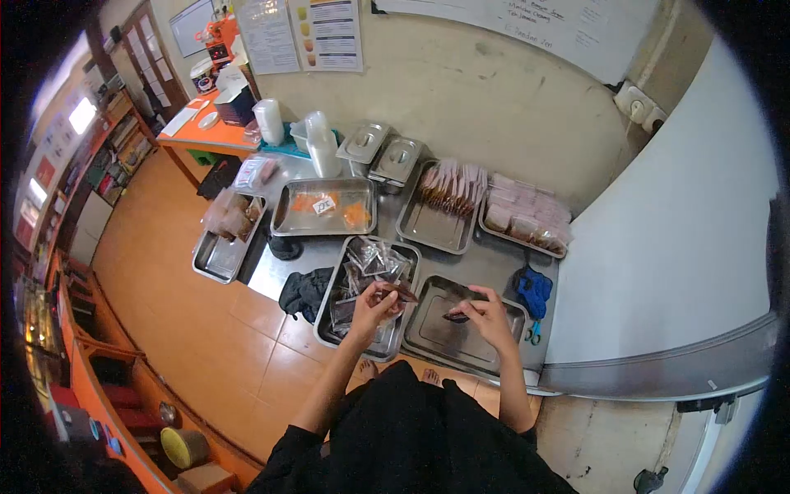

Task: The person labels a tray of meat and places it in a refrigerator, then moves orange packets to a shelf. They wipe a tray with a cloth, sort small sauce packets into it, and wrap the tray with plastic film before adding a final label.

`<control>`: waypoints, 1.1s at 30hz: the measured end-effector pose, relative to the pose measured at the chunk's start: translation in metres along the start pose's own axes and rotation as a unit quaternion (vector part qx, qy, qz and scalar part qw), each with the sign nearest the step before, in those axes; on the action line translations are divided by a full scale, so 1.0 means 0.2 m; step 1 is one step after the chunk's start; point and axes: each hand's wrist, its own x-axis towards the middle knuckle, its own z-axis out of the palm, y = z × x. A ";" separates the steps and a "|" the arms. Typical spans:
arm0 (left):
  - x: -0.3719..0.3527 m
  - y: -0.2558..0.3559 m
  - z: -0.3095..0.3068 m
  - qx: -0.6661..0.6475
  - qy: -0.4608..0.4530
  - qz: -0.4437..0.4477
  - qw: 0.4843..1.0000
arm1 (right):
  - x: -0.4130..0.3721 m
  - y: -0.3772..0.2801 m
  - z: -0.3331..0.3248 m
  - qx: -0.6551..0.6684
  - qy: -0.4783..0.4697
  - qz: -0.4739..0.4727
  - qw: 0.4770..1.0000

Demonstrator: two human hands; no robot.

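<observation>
My left hand (378,308) pinches a small dark packet (401,291) above the right part of a metal tray (319,326) heaped with clear packets of dark filling (375,258). To the right, my right hand (485,313) holds another dark packet (455,316) over a second metal tray (432,350). That tray's bare metal floor shows beneath the hand. The fingers of both hands are closed on the packets, and the hands are apart.
Behind stand a tray with orange packets (284,222), a tray of upright packets (436,237), and another filled tray (527,239). Scissors (535,332) and a blue cloth (533,290) lie at the right. A black cloth (305,292) is at the left, a white panel (658,272) far right.
</observation>
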 end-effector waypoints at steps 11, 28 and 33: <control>-0.04 -0.11 0.11 0.137 -0.110 0.034 0.984 | -0.05 0.03 -0.12 -0.132 0.064 0.199 0.969; -0.37 -0.18 -0.54 0.216 0.153 0.071 0.962 | 0.61 -0.12 0.95 -0.274 -0.256 -0.043 0.926; -0.34 -0.17 -0.57 0.233 0.163 0.058 0.957 | 0.59 -0.03 0.90 -0.202 -0.199 -0.101 0.954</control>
